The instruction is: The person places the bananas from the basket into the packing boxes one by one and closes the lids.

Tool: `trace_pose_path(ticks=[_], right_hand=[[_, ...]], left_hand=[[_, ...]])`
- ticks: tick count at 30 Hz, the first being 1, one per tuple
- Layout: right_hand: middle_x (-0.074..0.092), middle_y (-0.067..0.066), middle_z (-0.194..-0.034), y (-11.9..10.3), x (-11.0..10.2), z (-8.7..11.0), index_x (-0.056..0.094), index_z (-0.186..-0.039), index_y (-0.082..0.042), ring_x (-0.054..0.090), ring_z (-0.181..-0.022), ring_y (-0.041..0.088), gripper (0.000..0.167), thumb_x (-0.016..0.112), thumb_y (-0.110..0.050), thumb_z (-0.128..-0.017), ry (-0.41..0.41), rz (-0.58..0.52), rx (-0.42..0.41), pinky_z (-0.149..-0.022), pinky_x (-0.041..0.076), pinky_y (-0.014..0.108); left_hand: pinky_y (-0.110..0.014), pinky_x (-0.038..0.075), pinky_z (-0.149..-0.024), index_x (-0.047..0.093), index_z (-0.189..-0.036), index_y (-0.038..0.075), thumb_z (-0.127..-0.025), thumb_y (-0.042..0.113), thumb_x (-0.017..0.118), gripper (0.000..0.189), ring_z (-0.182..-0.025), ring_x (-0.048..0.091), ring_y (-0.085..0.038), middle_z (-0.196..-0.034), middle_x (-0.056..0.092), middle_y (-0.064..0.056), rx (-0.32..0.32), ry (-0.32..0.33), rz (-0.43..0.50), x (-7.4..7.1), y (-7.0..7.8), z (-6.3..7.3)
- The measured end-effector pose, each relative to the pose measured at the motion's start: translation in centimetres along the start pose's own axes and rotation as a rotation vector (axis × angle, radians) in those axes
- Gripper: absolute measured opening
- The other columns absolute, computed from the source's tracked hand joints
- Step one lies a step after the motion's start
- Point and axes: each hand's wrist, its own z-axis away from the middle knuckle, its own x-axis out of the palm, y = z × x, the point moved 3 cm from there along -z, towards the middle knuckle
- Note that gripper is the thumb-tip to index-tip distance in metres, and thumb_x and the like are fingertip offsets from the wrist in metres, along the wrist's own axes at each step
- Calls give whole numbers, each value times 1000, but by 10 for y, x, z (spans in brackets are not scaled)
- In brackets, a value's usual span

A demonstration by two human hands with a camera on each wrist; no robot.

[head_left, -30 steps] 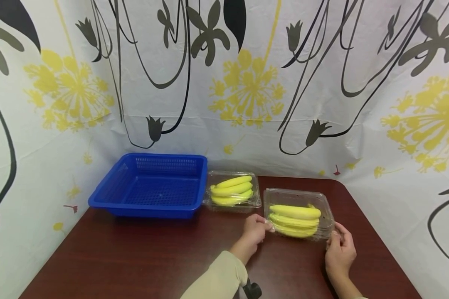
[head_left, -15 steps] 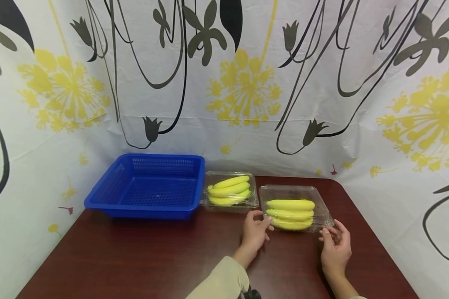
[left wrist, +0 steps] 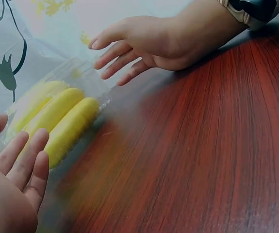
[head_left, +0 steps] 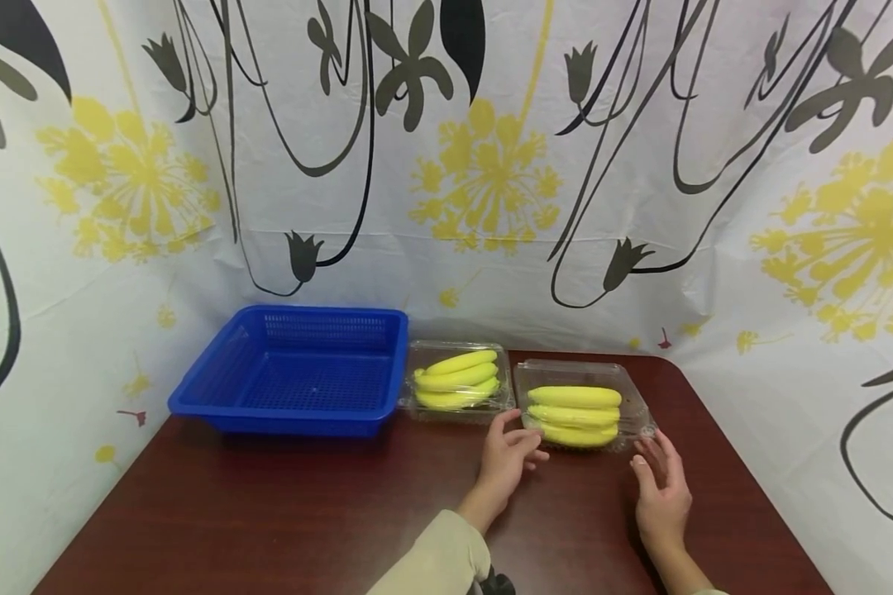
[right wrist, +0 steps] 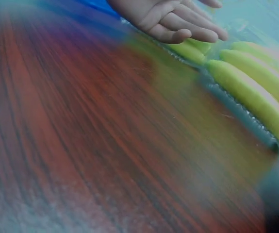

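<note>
A clear plastic clamshell box (head_left: 632, 397) with yellow bananas (head_left: 575, 416) inside lies on the table at the right, in the head view. My left hand (head_left: 503, 454) is at its near left corner, fingers loosely spread. By the near right corner is my right hand (head_left: 664, 494), thumb and fingers apart. Neither hand grips the box. The left wrist view has the bananas (left wrist: 71, 126) between the left hand (left wrist: 13, 179) and the right hand (left wrist: 139, 48), whose fingers are relaxed. Across the top of the right wrist view reaches the left hand (right wrist: 168, 19), palm showing, beside the bananas (right wrist: 251, 92).
A second clear box (head_left: 500, 403) of bananas stands just left of the first. Left of that is a blue plastic basket (head_left: 283, 420). The dark red wooden table (head_left: 283, 504) ends at a patterned white sheet (head_left: 491, 289) behind and on both sides.
The box of bananas slid back and slightly left, up beside the second box. Both hands let go of its corners, and their fingers loosened.
</note>
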Motion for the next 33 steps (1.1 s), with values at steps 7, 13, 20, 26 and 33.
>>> trace_pose_path(ticks=[7,13,20,26,33], right_hand=[[37,6,-152,2,3,-1,37,-152,-25,45,-129,26,57,58,-22,-99,-206,300,53,-86,31,4],[34,11,-154,3,8,-3,39,-151,-16,29,-140,21,58,61,-16,-97,-267,299,-7,-89,26,1],[50,13,-137,2,5,0,53,-139,-9,47,-121,24,47,64,-9,-93,-117,298,-19,-81,38,11],[56,15,-121,-1,0,-2,60,-129,-3,49,-106,22,41,66,0,-88,-1,268,-97,-78,39,11],[56,16,-119,-4,-1,-8,60,-128,0,48,-106,10,42,66,3,-87,66,233,-145,-78,38,12]], left_hand=[[-52,53,-80,36,-149,8,-91,4,64,64,-92,67,-24,-130,60,-16,-4,-120,2,-4,-1,4],[-46,52,-83,33,-151,8,-89,6,65,69,-112,58,-32,-143,47,-16,-1,-184,-43,-5,-3,3],[-46,53,-78,40,-147,9,-87,5,67,66,-94,63,-18,-140,46,-21,-15,-149,-114,-12,2,3],[-46,55,-71,47,-141,5,-86,4,68,59,-84,62,-15,-133,50,-22,-2,-117,-160,-20,9,-1],[-43,55,-76,49,-139,4,-89,8,67,53,-92,64,-17,-135,51,-20,93,-165,-258,-33,40,-5]])
